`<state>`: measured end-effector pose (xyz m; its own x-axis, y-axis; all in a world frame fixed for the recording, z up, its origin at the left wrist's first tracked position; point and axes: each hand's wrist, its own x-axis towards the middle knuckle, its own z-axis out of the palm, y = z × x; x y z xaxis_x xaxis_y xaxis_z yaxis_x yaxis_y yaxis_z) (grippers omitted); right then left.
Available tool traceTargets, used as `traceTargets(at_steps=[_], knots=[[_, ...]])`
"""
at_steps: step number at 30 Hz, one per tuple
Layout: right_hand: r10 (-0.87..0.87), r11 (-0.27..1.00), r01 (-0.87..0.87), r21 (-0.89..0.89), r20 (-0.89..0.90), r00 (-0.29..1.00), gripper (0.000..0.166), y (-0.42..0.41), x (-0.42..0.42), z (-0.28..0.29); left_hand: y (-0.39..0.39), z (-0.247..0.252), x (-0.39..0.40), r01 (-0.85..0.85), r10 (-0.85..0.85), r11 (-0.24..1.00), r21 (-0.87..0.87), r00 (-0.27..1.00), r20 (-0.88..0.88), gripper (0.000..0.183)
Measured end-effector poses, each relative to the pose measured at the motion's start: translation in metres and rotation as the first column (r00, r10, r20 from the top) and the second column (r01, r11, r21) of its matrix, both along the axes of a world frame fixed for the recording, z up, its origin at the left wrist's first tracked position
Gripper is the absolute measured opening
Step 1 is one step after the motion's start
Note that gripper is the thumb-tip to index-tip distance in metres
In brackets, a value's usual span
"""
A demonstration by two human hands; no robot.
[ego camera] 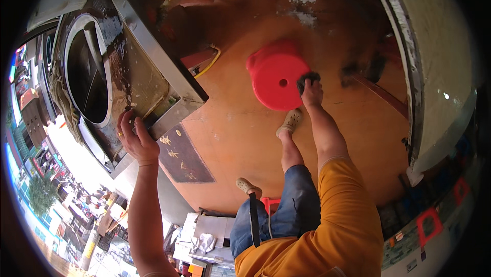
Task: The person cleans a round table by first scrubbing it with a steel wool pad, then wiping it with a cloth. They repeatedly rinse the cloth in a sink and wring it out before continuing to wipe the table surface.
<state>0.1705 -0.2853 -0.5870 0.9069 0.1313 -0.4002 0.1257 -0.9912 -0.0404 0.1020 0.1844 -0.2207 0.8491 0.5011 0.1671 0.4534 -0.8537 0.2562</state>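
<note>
My right hand [312,92] holds a dark, crumpled scrubber or rag [307,80] at the right rim of a red plastic stool [274,74]. The stool's round top has a small hole near the middle; its legs are hidden. Off to the left, my left hand [134,135] lies at the front corner of a stained stainless-steel counter [147,43], thumb apart from bent fingers. Whether it grips the edge or something small there is unclear. Set into that counter is a round pot opening [86,74] with a metal cylinder inside.
A dark mat with yellow characters [186,154] lies on the orange-brown floor [238,135]. A yellow hose [213,62] curves below the counter. On the right stands a large, pale rounded surface [441,66]. A draped cloth [63,100] hangs beside the pot opening.
</note>
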Motion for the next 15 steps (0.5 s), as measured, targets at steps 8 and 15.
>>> traceTargets(at_steps=[8,15], knots=[[-0.654,0.753,0.612,-0.241,-0.373,0.658,0.066,-0.118,-0.119,0.085,0.009,-0.005,-0.014,-0.025,0.03,0.992,0.128,0.999,-0.04,0.034],[-0.784,0.604,0.797,0.027,-0.158,0.6,0.052,-0.153,-0.161,0.203,-0.008,0.005,0.001,-0.061,0.071,0.988,0.142,0.995,-0.073,0.039]])
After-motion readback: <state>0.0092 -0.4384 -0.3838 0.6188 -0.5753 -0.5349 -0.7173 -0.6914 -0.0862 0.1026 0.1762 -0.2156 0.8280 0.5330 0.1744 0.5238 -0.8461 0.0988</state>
